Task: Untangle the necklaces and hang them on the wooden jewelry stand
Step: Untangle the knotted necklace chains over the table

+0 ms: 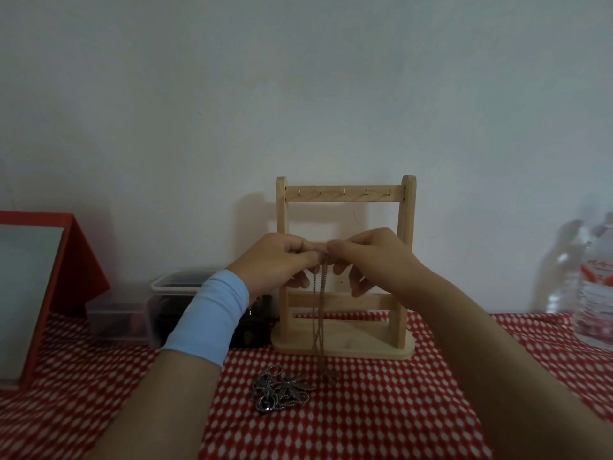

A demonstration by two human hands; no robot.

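A wooden jewelry stand [345, 194] with small hooks along its bare top bar stands against the wall. In front of its middle, my left hand [282, 260] and my right hand [371, 254] meet, both pinching the top of a thin chain necklace [320, 310]. The chain hangs straight down past the stand's base to the tablecloth, where its lower end [330, 375] rests. A tangled pile of silver necklaces [282, 390] with a flower-shaped pendant lies on the cloth in front of the stand, to the left of the hanging chain.
The table carries a red cloth with white dots [381, 410]. Clear plastic boxes [172, 300] stand left of the stand behind my left wrist. A red-framed board [49, 287] leans at the far left. A plastic water bottle [590, 287] stands at the right edge.
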